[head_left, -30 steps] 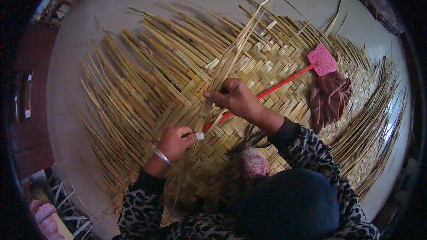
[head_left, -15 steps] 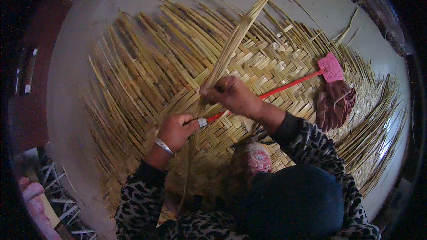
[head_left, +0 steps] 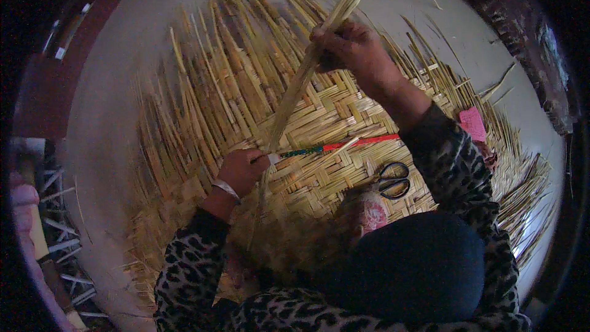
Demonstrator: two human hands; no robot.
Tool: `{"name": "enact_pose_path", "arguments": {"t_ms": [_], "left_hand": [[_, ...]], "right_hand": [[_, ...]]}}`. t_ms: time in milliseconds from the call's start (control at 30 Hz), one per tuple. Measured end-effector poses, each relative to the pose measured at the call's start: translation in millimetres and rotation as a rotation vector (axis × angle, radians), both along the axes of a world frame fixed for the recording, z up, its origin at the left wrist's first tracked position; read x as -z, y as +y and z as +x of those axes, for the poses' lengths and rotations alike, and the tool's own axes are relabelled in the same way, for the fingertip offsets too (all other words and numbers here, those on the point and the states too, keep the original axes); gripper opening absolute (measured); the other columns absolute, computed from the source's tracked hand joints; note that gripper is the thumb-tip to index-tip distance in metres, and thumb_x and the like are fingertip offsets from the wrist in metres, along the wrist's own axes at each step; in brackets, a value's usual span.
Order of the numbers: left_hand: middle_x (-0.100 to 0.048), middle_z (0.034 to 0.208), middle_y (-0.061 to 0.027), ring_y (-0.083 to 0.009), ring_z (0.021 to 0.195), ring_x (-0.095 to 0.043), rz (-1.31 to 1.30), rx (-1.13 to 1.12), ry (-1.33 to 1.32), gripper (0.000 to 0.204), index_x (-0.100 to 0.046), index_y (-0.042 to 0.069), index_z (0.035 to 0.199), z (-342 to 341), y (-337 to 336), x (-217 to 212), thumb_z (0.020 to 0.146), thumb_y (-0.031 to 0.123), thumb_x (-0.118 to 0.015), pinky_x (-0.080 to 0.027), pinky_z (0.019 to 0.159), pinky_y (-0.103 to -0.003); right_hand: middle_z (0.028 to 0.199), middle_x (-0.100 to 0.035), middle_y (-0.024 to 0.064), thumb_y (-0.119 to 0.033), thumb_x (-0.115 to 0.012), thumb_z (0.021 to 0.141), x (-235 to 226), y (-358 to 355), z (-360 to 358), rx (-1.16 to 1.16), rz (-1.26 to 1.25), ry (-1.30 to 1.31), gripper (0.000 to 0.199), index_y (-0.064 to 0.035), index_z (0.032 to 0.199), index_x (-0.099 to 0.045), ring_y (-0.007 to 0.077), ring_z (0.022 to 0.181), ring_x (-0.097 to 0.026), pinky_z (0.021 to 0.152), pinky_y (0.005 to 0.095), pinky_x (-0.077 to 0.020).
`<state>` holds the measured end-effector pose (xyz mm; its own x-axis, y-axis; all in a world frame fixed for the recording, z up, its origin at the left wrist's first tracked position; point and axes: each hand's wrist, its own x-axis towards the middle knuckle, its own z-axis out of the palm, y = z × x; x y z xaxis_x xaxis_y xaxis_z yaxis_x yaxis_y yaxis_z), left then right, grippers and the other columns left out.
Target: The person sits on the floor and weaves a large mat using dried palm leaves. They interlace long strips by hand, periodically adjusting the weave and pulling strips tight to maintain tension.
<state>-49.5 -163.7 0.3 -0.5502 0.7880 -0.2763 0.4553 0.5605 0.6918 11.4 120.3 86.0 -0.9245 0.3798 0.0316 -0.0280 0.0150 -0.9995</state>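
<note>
A long, pale-green reed strip (head_left: pixel 295 89) runs slantwise over a half-woven reed mat (head_left: pixel 347 110). My left hand (head_left: pixel 241 171) pinches its lower part between thumb and fingers; white tape wraps the thumb, and a silver bangle circles the wrist. Farther up, my right hand (head_left: pixel 353 49) is closed around the same strip, whose upper end passes beyond the picture's top edge. Beneath the strip lies a fly swatter with a red and green handle (head_left: pixel 369 141) and pink head (head_left: pixel 472 124); my right forearm covers part of it. Black-handled scissors (head_left: pixel 393 181) rest on the mat.
Unwoven reed ends (head_left: pixel 227 61) fan out along the mat's far and left sides, more at its right edge. A brown cloth (head_left: pixel 490 157) is mostly hidden behind my right sleeve. At lower left stands a white lattice frame (head_left: pixel 61 227). Grey floor (head_left: pixel 104 98) surrounds the mat.
My right hand has moved up and away along the strip, farther from my left hand. My left hand keeps its pinch. The scissors now show fully, while my right sleeve covers more of the swatter.
</note>
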Motion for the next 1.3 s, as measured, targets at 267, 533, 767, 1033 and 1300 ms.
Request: {"name": "enact_pose_path", "arguments": {"t_ms": [267, 533, 767, 1033, 1300], "left_hand": [[-0.061, 0.062, -0.0097, -0.0201, 0.057, -0.06, 0.059, -0.14, 0.056, 0.029, -0.066, 0.001, 0.078, 15, -88, 15, 0.084, 0.029, -0.06, -0.048, 0.057, -0.034], [-0.065, 0.069, -0.0097, -0.0207, 0.065, -0.064, 0.08, -0.302, 0.003, 0.026, -0.067, 0.004, 0.081, 32, -141, 13, 0.085, 0.028, -0.061, -0.05, 0.059, -0.034], [-0.064, 0.077, -0.0135, -0.0252, 0.068, -0.063, 0.329, -0.283, 0.047, 0.027, -0.063, 0.001, 0.088, 84, -141, -48, 0.086, 0.027, -0.061, -0.049, 0.064, -0.037], [-0.063, 0.077, -0.0173, -0.0302, 0.071, -0.062, 0.333, -0.455, 0.205, 0.029, -0.062, 0.0, 0.089, 90, -113, -66, 0.085, 0.029, -0.06, -0.047, 0.065, -0.039], [-0.063, 0.079, -0.0096, -0.0197, 0.072, -0.062, 0.447, -0.031, 0.283, 0.023, -0.062, 0.004, 0.097, 113, -52, -52, 0.084, 0.024, -0.06, -0.049, 0.064, -0.034]], "right_hand": [[0.086, -0.065, 0.0082, -0.023, -0.056, 0.092, -53, -27, -26, -0.058, -0.004, 0.202, 0.025, -0.0006, 0.101, -0.059, 0.0166, 0.077, -0.064, 0.073, 0.0303, -0.054], [0.09, -0.065, 0.0117, -0.023, -0.055, 0.093, -113, -90, -11, -0.142, 0.046, 0.249, 0.025, 0.0017, 0.099, -0.057, 0.0209, 0.084, -0.066, 0.079, 0.0336, -0.055], [0.089, -0.066, 0.0114, -0.022, -0.055, 0.093, -187, -93, 22, -0.07, 0.203, 0.29, 0.023, -0.0015, 0.103, -0.055, 0.0225, 0.08, -0.067, 0.074, 0.0355, -0.0563], [0.09, -0.065, 0.0096, -0.026, -0.054, 0.093, -243, -104, 67, -0.032, 0.349, 0.329, 0.026, -0.002, 0.104, -0.054, 0.02, 0.082, -0.066, 0.074, 0.0337, -0.0554], [0.075, -0.063, 0.01, -0.016, -0.052, 0.092, -305, -77, 93, 0.098, 0.491, 0.502, 0.017, -0.0002, 0.096, -0.052, 0.0194, 0.061, -0.064, 0.056, 0.031, -0.0522]]}}
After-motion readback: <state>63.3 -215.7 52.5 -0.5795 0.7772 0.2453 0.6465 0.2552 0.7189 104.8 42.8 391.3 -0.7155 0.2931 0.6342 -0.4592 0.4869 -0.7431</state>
